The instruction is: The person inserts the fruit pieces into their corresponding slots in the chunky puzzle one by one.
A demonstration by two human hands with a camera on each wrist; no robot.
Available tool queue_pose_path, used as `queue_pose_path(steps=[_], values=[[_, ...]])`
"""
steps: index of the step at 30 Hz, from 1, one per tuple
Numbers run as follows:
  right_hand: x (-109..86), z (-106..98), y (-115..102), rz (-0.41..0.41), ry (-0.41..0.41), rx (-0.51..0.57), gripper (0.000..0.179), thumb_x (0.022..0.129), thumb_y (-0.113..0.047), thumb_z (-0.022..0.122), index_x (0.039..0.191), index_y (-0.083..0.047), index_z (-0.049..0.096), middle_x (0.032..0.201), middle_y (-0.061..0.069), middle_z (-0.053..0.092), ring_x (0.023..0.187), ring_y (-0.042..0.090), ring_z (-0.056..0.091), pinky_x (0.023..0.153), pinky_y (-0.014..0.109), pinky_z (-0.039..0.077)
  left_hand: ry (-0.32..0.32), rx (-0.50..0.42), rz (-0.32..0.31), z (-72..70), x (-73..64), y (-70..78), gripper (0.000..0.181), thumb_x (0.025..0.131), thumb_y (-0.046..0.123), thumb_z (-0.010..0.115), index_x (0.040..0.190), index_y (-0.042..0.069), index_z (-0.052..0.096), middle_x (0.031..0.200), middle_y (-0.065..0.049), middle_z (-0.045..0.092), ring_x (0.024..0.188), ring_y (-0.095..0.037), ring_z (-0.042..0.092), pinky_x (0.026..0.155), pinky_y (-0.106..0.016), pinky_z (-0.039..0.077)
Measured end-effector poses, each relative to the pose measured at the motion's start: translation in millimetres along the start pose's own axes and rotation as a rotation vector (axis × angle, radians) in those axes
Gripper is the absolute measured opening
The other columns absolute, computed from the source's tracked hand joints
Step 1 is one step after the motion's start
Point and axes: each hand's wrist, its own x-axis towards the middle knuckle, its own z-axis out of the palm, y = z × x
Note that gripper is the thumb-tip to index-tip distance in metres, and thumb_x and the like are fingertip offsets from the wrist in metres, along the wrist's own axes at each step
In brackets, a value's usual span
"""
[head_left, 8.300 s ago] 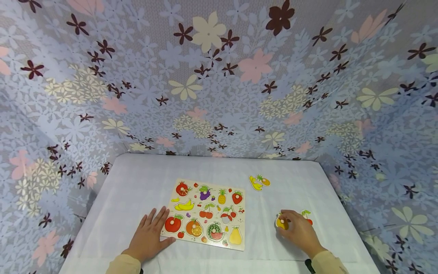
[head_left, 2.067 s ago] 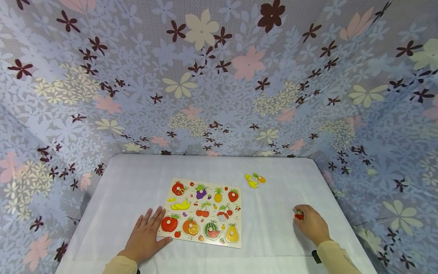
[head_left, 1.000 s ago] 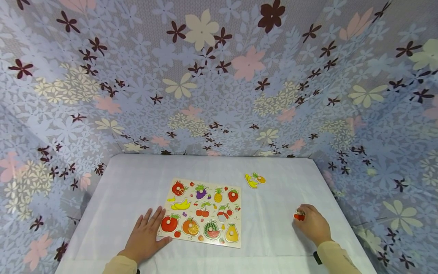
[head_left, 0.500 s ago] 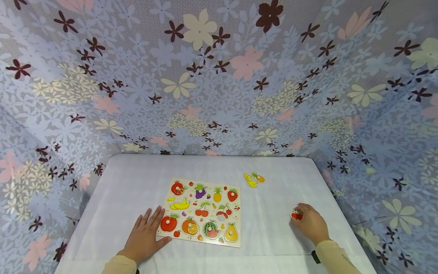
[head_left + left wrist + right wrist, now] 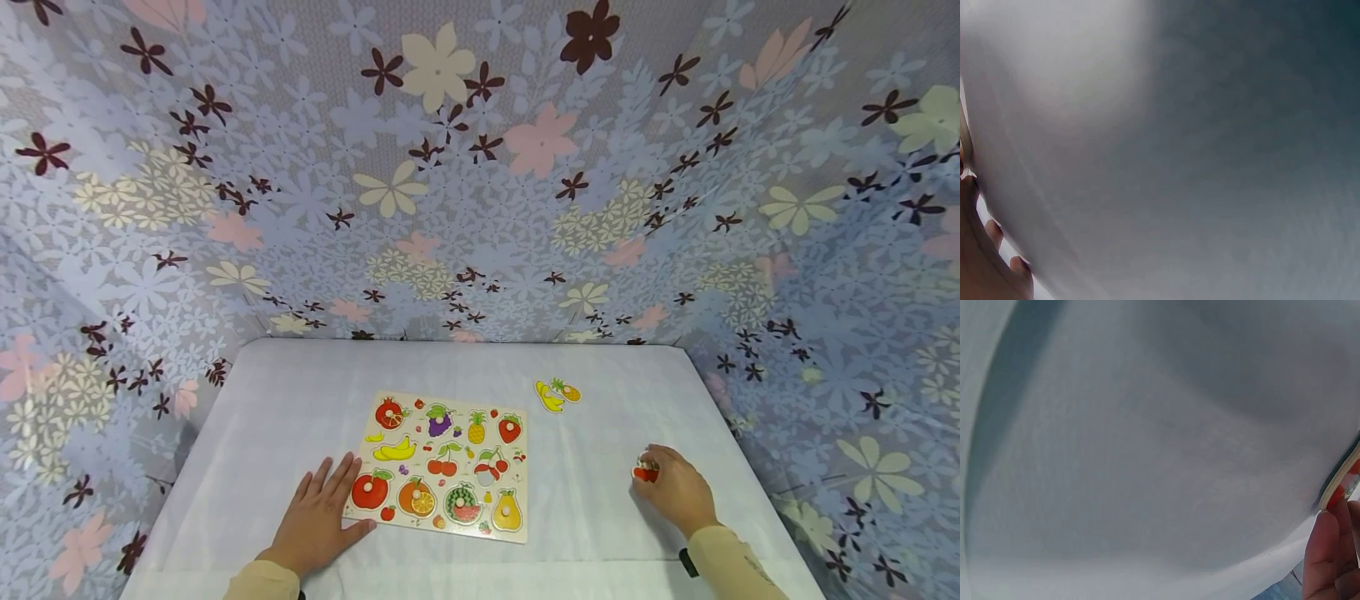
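Note:
My right hand pinches a wooden cherry puzzle piece at the right of the table, its fingers covering much of it. In the right wrist view, the piece's pale edge and red print show by the fingertips. My left hand lies flat with spread fingers at the left edge of the fruit puzzle board. Knobbed pieces, among them a pear and a watermelon, sit in the board. Bananas, a pineapple and a cherry pair show there without knobs.
A loose banana piece and a loose pineapple piece lie touching beyond the board's right side. White cloth covers the table. Flowered fabric hangs behind and at both sides.
Earlier my right hand held the pear piece, which now sits in the board. It took up the cherry piece and has shifted slightly left with it. My left hand has stayed at the board.

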Motion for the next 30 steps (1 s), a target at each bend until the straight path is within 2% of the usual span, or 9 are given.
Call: queue_pose_path(steps=[5,10,18,26,30], values=[[0.7,0.5,-1.6,-0.004,-0.012,-0.005,0.042,0.075,-0.02,0.081,0.109,0.002,0.07,0.13,0.025,0.059,0.109,0.045,0.061,0.089,0.058,0.051,-0.001,-0.007,-0.005,-3.5,-1.2,1.9,0.098,0.084,0.067,0.065,0.156,0.009,0.033,0.161,-0.011,0.029,0.146,-0.042,0.022,0.116,-0.062,0.014],[2.2,2.7,-8.2,-0.013,-0.013,-0.004,0.041,0.074,-0.021,0.082,0.108,-0.001,0.071,0.13,0.024,0.059,0.107,0.043,0.062,0.087,0.057,0.052,0.002,-0.004,0.0,0.2,0.6,0.3,0.1,0.083,0.068,0.064,0.157,0.009,0.031,0.162,-0.01,0.028,0.147,-0.041,0.021,0.116,-0.062,0.013],[10.2,6.0,-29.2,-0.024,-0.022,0.015,0.038,0.073,-0.021,0.082,0.106,-0.004,0.072,0.131,0.022,0.06,0.11,0.041,0.061,0.09,0.057,0.051,0.014,-0.004,0.005,2.0,0.7,-2.5,0.1,0.083,0.069,0.064,0.157,0.009,0.032,0.161,-0.01,0.028,0.146,-0.042,0.021,0.116,-0.062,0.014],[15.0,10.4,-48.6,-0.053,-0.013,0.023,0.037,0.072,-0.02,0.083,0.104,-0.004,0.073,0.129,0.02,0.062,0.107,0.039,0.063,0.089,0.055,0.052,0.008,0.001,0.008,2.1,1.0,-2.7,0.1,0.083,0.069,0.063,0.157,0.009,0.032,0.162,-0.01,0.028,0.146,-0.041,0.021,0.116,-0.062,0.014],[16.7,12.2,-55.3,-0.065,-0.014,0.034,0.036,0.072,-0.02,0.083,0.104,-0.005,0.073,0.13,0.018,0.062,0.108,0.037,0.064,0.091,0.054,0.052,0.031,-0.005,0.016,2.5,-0.1,-2.5,0.101,0.082,0.07,0.063,0.156,0.009,0.034,0.16,-0.01,0.031,0.146,-0.041,0.023,0.116,-0.062,0.015]])
